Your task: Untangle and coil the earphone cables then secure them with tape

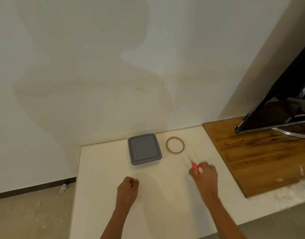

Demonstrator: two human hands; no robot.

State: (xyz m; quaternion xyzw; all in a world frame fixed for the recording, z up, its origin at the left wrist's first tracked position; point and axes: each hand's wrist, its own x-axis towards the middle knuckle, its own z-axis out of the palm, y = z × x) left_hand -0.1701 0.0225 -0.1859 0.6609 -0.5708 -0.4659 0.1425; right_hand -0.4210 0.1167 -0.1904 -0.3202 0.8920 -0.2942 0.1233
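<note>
On the table [105, 169] the lidded box [144, 148] lies just left of the tape ring [175, 145], both near the wall [96, 66]

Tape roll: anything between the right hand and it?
Nothing visible. Bare table lies between the right hand and the tape roll. The grey box sits left of the roll, off that line. The hand grips a blurred red tool.
</note>
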